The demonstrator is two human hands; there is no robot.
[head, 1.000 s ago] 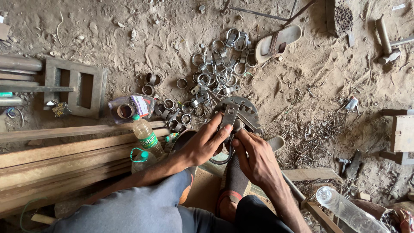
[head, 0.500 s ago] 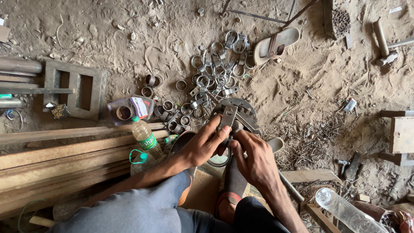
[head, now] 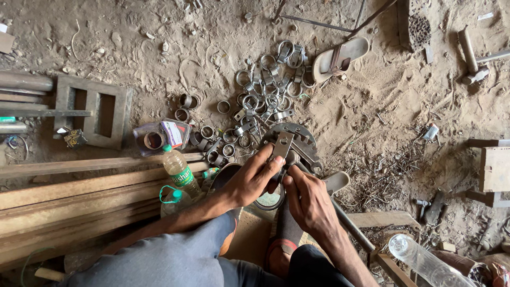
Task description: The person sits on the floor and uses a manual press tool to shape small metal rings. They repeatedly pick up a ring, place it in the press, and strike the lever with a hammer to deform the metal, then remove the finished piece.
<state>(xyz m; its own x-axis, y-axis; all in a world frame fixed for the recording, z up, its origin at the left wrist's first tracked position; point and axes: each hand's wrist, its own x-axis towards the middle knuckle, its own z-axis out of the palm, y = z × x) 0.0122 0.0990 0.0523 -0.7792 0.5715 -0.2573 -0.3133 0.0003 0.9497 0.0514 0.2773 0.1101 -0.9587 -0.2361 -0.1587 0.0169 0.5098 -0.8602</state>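
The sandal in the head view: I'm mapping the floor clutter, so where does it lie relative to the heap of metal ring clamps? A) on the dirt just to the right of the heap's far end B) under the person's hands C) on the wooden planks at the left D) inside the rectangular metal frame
A: the sandal lies sole-down on the dirt, beside the upper right edge of the heap of ring clamps, far from the planks.

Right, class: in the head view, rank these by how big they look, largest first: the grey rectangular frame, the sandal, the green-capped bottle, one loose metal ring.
1. Grey rectangular frame.
2. Sandal and green-capped bottle: they look alike, so unranked.
3. Loose metal ring, clearly smallest.
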